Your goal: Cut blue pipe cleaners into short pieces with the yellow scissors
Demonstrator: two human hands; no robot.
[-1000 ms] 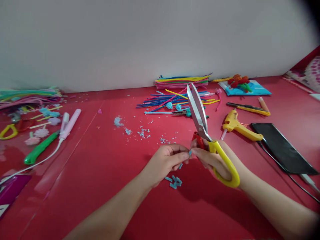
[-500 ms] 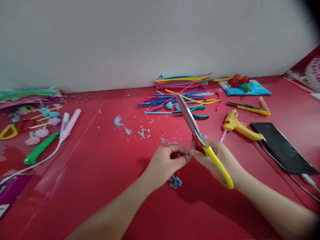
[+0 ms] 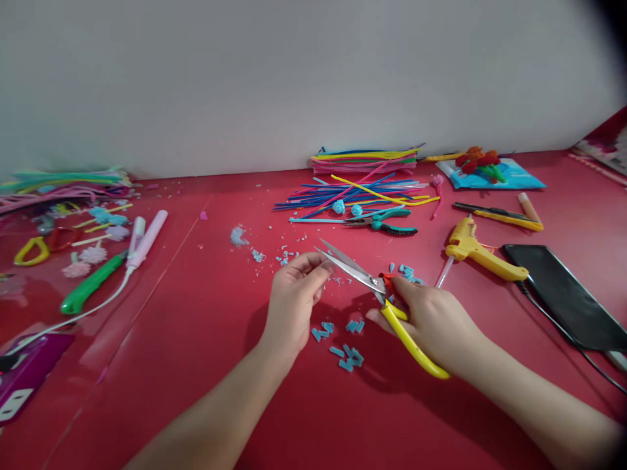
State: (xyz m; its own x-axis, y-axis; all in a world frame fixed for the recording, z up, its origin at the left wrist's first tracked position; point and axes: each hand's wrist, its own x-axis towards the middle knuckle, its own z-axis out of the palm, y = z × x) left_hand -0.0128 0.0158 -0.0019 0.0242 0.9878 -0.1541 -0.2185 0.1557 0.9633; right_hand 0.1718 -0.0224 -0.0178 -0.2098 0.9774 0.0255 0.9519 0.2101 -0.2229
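Red-and-yellow-handled metal scissors, blades parted, in the person's right hand, beside the pinched left hand (contents indiscernible).

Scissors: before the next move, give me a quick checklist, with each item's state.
1. Grip: the right hand holds the scissors at the handles. Ok.
2. Finger clearance: the blades, slightly parted, reach across the fingertips of the left hand in the view; contact is unclear. Not ok.
3. Piece in the left hand: the fingers hide whatever they may pinch. Cannot tell.
4. Cut light-blue pieces: lying on the red table, apart from the blades. Ok.
5. Yellow glue gun: lying apart from the right hand. Ok.
6. Glue gun heat: nothing visible settles it. Cannot tell.
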